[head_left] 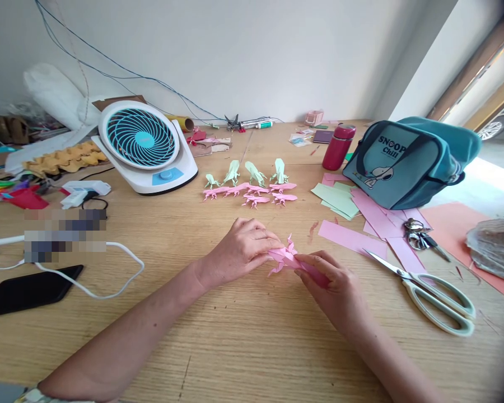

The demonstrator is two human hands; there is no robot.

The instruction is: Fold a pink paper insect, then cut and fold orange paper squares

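A pink origami insect [286,256] with thin folded legs is held between my two hands, just above the wooden table. My left hand [247,246] pinches its left end between thumb and fingers. On the other side, my right hand [330,282] grips the longer body end, which the fingers partly cover. Behind them stand several finished paper insects: a row of pale green ones [256,174] at the back and several pink ones [236,190] in front. A pink paper strip [353,238] lies to the right of my right hand.
White-handled scissors [434,296] lie at the right, near keys [418,235] and green paper sheets [336,200]. A teal bag [403,162] and a red bottle [339,148] stand behind. At the left are a fan [145,145], a white cable [140,268] and a black phone-like slab [33,291].
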